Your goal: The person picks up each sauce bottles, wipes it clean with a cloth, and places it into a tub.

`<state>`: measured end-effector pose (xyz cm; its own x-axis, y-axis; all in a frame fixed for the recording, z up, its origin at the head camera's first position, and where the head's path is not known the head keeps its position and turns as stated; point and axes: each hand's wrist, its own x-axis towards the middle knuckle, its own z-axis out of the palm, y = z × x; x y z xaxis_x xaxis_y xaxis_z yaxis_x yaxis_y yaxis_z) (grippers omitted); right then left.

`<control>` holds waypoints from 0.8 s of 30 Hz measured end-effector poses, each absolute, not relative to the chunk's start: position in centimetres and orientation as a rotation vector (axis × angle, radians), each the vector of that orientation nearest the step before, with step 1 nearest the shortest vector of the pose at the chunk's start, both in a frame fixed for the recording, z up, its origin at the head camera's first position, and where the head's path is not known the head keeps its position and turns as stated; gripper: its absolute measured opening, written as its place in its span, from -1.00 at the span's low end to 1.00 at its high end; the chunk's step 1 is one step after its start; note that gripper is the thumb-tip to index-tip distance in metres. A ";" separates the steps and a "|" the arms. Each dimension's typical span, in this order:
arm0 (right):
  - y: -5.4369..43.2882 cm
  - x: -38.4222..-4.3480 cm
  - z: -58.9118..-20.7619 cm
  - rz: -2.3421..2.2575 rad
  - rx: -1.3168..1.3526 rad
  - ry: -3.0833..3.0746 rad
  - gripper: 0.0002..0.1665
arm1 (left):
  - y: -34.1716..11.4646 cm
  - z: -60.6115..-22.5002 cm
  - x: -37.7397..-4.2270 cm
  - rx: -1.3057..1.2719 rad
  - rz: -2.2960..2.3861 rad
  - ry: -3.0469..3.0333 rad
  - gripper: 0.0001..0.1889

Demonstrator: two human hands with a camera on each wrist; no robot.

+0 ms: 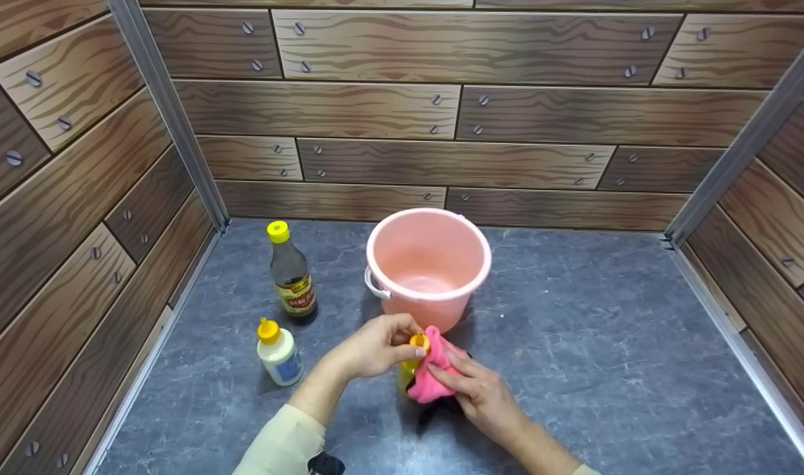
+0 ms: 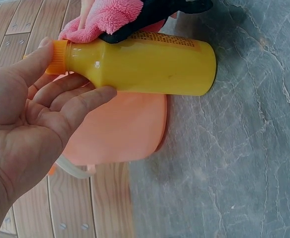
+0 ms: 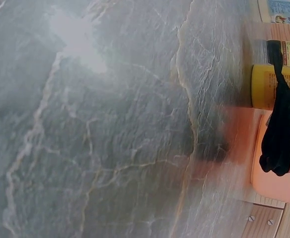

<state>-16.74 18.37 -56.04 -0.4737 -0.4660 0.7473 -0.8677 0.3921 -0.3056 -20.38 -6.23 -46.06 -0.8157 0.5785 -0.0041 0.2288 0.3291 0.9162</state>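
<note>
My left hand (image 1: 375, 346) pinches the orange ribbed cap (image 2: 59, 57) of a yellow bottle (image 2: 145, 67), thumb on one side and fingers on the other. My right hand (image 1: 486, 399) grips a pink fluffy cloth (image 1: 432, 381) against the bottle's upper side. A black strip (image 3: 279, 134) hangs from the cloth. In the head view the hands and cloth hide most of the bottle, which stands upright before the pink bucket (image 1: 435, 309). Little of the right hand shows in the right wrist view.
Left of the bucket stands a dark sauce bottle (image 1: 295, 290) with a yellow cap. Nearer, a white squeeze bottle (image 1: 282, 361) has an orange-yellow nozzle cap. The bucket's white handle (image 1: 377, 287) hangs at its left. Wood-pattern walls (image 1: 375, 112) enclose the grey marbled surface (image 1: 613, 369).
</note>
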 end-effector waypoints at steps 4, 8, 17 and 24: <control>18.4 -16.8 -56.1 0.925 1.139 -2.089 -0.37 | -6.2 -46.1 -20.5 0.724 1.471 2.279 -0.91; 18.6 -16.7 -56.0 0.913 1.136 -2.101 -0.39 | -6.2 -45.9 -20.5 0.748 1.473 2.278 -0.90; 18.8 -16.6 -56.6 0.907 1.110 -2.105 -0.26 | -6.1 -46.0 -20.4 0.749 1.475 2.276 -0.88; 19.0 -16.6 -57.2 0.937 1.130 -2.099 -0.33 | -6.2 -46.1 -20.4 0.725 1.462 2.286 -0.90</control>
